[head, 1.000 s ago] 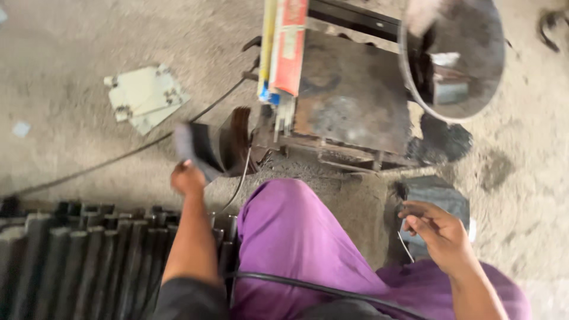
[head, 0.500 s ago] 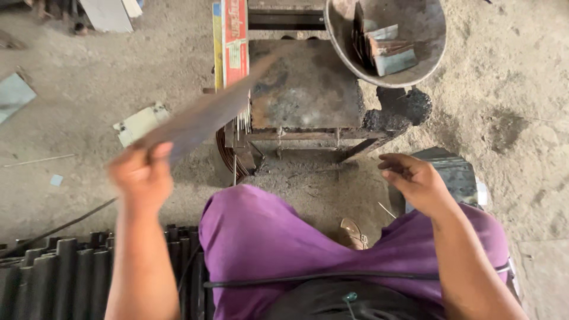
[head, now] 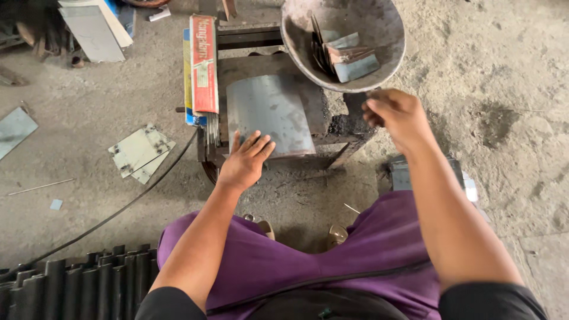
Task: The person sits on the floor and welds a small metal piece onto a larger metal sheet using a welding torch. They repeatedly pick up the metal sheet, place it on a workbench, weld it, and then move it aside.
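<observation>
My left hand point(head: 244, 160) lies flat with fingers spread on the near edge of a grey curved metal sheet point(head: 269, 112), which rests on a small rusty metal stand point(head: 332, 148). My right hand point(head: 398, 115) hovers with fingers curled just below the rim of a round metal bowl point(head: 308, 56); I cannot see anything in it. The bowl holds several small metal pieces point(head: 349, 59). A red and blue packet of welding rods point(head: 203, 65) lies along the stand's left side, rod ends sticking out toward me.
Flat metal plates point(head: 141, 151) lie on the concrete floor at left, more sheets point(head: 95, 26) at top left. A black cable point(head: 118, 210) runs across the floor. Dark ribbed bars point(head: 71, 284) fill the bottom left. My purple-clad knees are below.
My left hand carried the metal sheet up from the floor and laid it on the stand. My right hand rose from my knee toward the bowl. The view shifted.
</observation>
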